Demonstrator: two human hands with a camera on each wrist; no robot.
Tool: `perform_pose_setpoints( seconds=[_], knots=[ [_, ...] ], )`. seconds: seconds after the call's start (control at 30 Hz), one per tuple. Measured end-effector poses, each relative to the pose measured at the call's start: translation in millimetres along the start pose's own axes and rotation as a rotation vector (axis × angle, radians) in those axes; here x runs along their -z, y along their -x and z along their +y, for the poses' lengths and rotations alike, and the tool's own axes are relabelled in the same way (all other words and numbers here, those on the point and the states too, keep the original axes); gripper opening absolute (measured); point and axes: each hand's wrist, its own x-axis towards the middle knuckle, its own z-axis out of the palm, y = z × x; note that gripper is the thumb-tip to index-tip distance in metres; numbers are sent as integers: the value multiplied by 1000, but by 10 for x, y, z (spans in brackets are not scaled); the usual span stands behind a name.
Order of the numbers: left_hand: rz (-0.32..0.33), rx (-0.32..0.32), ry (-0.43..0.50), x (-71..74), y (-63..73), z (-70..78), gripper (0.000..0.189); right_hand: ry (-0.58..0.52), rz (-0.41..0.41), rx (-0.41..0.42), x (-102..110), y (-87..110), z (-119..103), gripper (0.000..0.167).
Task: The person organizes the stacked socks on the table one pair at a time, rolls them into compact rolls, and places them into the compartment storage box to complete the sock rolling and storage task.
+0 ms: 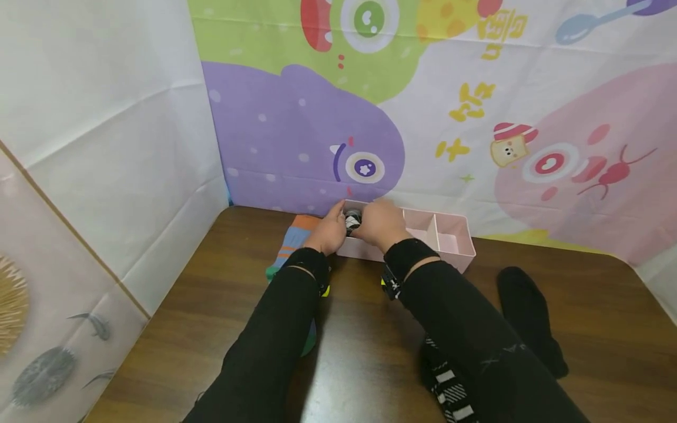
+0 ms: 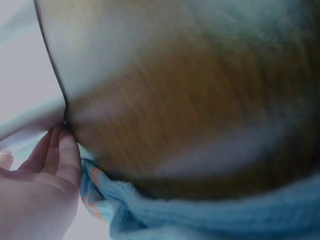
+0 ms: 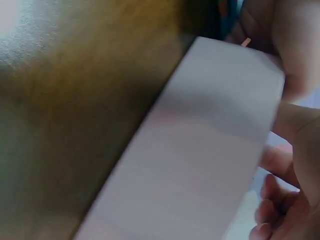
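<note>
A pink divided box (image 1: 456,235) stands against the back curtain. My left hand (image 1: 327,230) is at its left end; in the left wrist view the left fingers (image 2: 67,152) lie against the outer end wall, with the thumb on the rim side. A rolled black-and-white sock (image 1: 352,221) sits in the leftmost compartment. Over that compartment, my right hand (image 1: 382,224) holds the sock from the right, fingertips hidden in the head view. Curled right fingers (image 3: 272,200) show past the box wall (image 3: 185,140) in the right wrist view.
A blue, orange and green sock (image 1: 294,238) lies left of the box, partly under the left arm. To the right are a plain black sock (image 1: 529,317) and a black-and-white patterned sock (image 1: 449,388), partly covered by the right sleeve. A cartoon curtain (image 1: 296,129) borders the wooden table (image 1: 354,352).
</note>
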Motion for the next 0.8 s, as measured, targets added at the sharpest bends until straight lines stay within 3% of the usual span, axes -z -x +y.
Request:
perform_pose_setpoints(
  seconds=[0.13,0.37,0.53,0.8],
  knots=[
    [6,-2,6,14,-1,32,53,19,-21,69,-35,-12,32,52],
    [36,26,17,22,26,78,53,43,-135,202,-59,79,250,58],
    [35,38,5,-3,35,65,53,96,-55,266,-92,213,244,50],
    [48,2,-3,-11,65,42,53,204,39,215,-109,446,-58,32]
  ],
)
